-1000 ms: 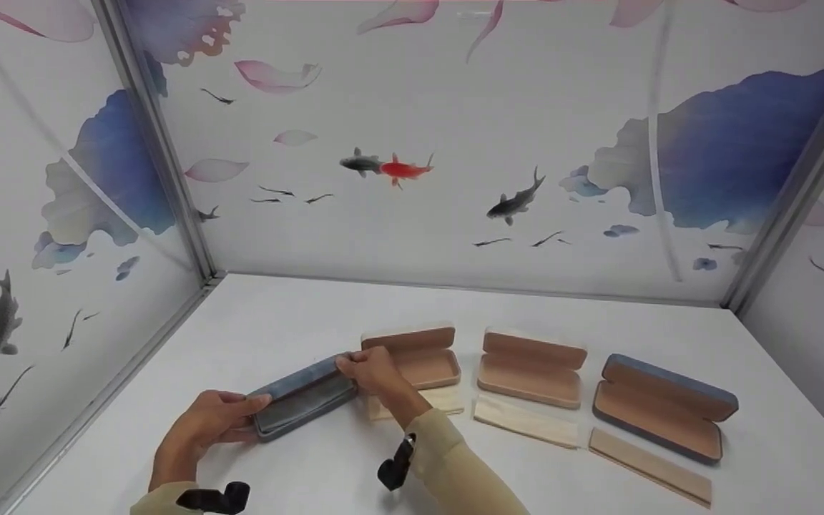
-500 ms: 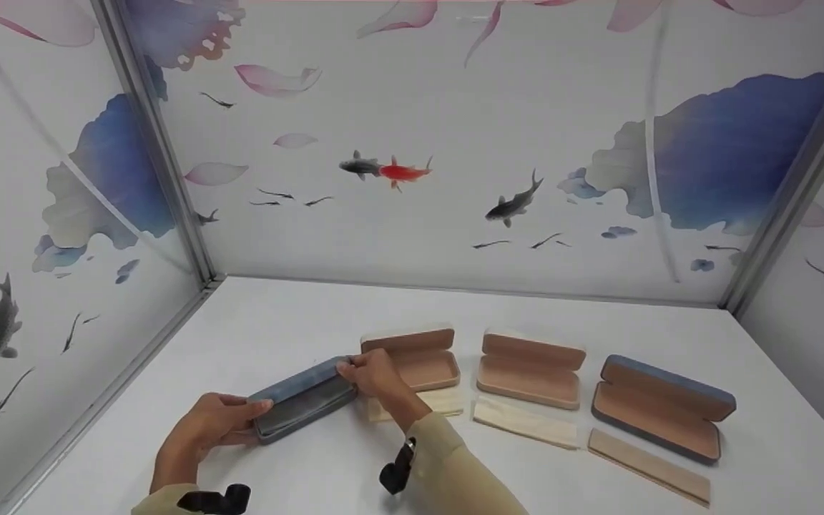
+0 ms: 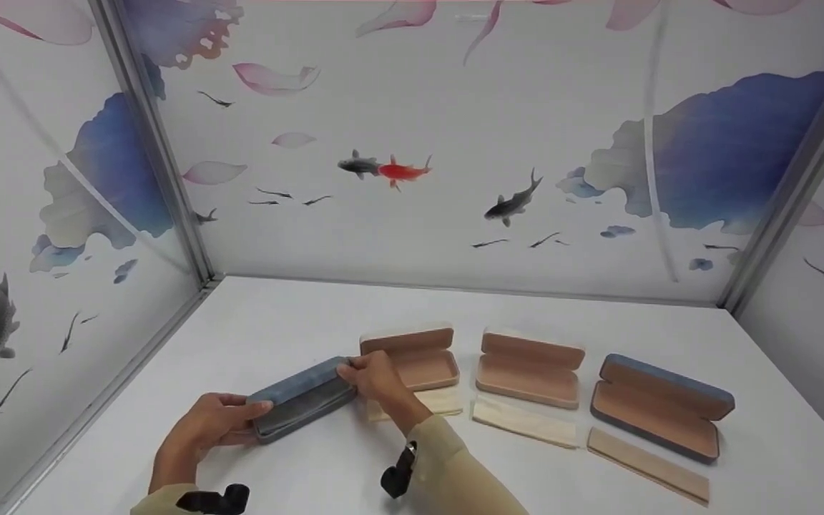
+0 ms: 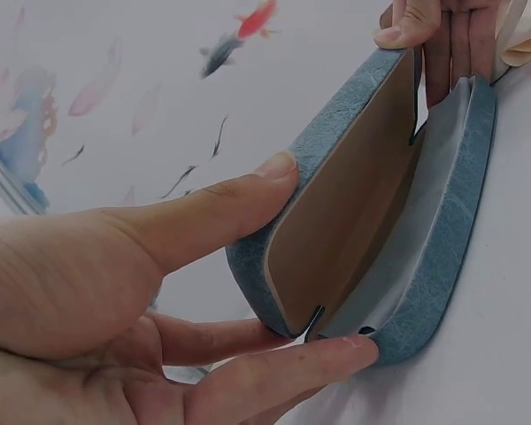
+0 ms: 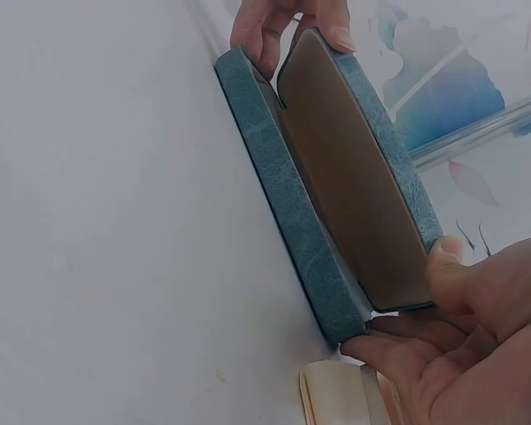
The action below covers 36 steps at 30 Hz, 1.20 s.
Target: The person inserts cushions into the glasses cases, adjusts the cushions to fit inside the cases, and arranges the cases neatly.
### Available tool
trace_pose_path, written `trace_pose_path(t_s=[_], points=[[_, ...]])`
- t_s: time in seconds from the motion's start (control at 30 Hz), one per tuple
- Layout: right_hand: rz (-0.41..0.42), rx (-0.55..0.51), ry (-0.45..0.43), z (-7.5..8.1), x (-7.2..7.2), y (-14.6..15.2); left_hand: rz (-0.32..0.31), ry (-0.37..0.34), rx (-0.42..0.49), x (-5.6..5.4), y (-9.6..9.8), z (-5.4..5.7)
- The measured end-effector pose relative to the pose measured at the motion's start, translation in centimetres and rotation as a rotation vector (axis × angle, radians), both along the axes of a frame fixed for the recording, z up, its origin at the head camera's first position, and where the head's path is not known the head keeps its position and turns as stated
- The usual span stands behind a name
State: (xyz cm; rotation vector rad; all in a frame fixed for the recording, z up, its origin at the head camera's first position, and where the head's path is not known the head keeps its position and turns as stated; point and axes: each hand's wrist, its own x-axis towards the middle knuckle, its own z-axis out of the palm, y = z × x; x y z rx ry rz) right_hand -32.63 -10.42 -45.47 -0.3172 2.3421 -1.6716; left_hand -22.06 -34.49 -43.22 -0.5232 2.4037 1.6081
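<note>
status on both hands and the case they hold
Left hand and right hand grip opposite ends. Held case part open, grey cloth inside. Nothing seen blocking its lid.

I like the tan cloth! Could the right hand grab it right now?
Probably not: the right hand is busy holding the leftmost case, though nothing covers the tan cloth.

I count four hinged cases on my feed: the held blue case (image 3: 301,379), then three to its right, made up of two pale cases (image 3: 528,381) and one slate-blue case (image 3: 659,415). I get four cloths: one grey cloth (image 3: 305,410) inside the held blue case, plus two cream cloths (image 3: 525,423) and one tan cloth (image 3: 648,466) to its right. I see two hands on it, one left hand (image 3: 204,423) and one right hand (image 3: 375,375).
</note>
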Motion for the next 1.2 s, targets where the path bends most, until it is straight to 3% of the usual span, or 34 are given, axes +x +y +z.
trace_pose_path(t_s=[0.23,0.57,1.2], points=[[0.004,-0.008,0.011,-0.07,-0.12,0.12,0.006,-0.002,-0.033,-0.13,0.05,0.00],[0.050,-0.043,0.017,-0.39,0.13,0.38,0.046,0.027,-0.003,0.13,0.16,-0.24],[0.073,-0.013,0.039,-0.72,-0.07,0.87,0.042,0.040,-0.098,0.09,0.70,0.06]])
